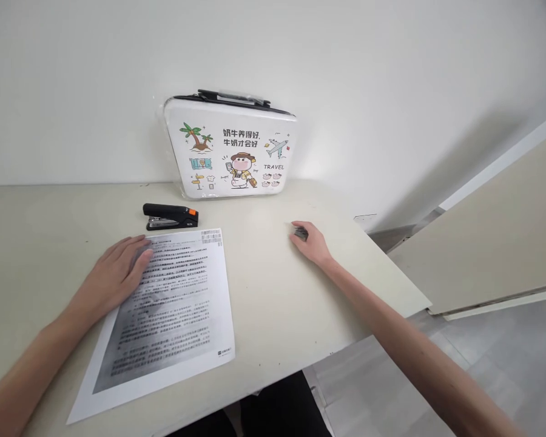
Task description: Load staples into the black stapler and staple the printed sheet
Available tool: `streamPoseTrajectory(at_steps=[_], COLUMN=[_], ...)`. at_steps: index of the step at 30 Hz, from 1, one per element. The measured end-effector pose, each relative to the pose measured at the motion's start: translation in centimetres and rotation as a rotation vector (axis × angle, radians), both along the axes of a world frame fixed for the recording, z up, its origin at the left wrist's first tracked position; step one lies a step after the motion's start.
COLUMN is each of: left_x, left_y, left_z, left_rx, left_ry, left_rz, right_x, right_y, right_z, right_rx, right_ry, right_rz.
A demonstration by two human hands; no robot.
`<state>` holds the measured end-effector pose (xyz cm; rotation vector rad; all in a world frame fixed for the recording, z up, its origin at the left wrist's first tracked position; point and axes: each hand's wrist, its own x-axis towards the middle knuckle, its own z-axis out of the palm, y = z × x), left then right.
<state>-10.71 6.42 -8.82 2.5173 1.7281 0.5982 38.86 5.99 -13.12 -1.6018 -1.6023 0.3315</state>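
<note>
bare forearms [391, 331]; left hand [118, 270] and right hand [313, 243] bare; plain black legwear [284, 406] over thighs

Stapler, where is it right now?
In the head view, the black stapler lies left of centre, just beyond the printed sheet and the left hand.

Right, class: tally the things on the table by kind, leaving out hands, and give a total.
Stapler: 1
White case: 1
Printed page, as far as shows: 1
Small dark item at the right hand, too unclear to name: 1
Total: 4
</note>
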Motion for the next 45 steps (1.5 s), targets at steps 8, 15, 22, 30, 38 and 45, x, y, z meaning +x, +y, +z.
streamPoseTrajectory(at_steps=[8,15,22,30,38,45], left_x=[-0.3,-0.4,0.0,0.3,0.7,0.8], left_y=[-0.4,-0.3,-0.9,-1.8,-2.3,-2.6], left_z=[-0.2,-0.5,-0.4,-0.6,-1.1,-1.1], left_rx=[-0.026,-0.032,-0.026,-0.014,-0.009,0.011], left_ry=[0.000,0.011,-0.010,-0.034,-0.024,-0.023], left_rz=[0.010,0.012,0.048,0.046,0.044,0.043], right_x=[-2.2,-2.2,-5.4,-11.6,-18.5,-22.4], right_y=[0.0,0.6,3.2,6.9,10.7,12.9], right_z=[0.4,0.1,-0.1,-0.6,-0.3,0.6], right_rx=[-0.002,-0.011,-0.002,0.008,0.001,-0.009], right_ry=[0.059,0.035,0.016,0.021,0.032,0.101], right_rz=[0.078,0.070,0.099,0.205,0.387,0.491])
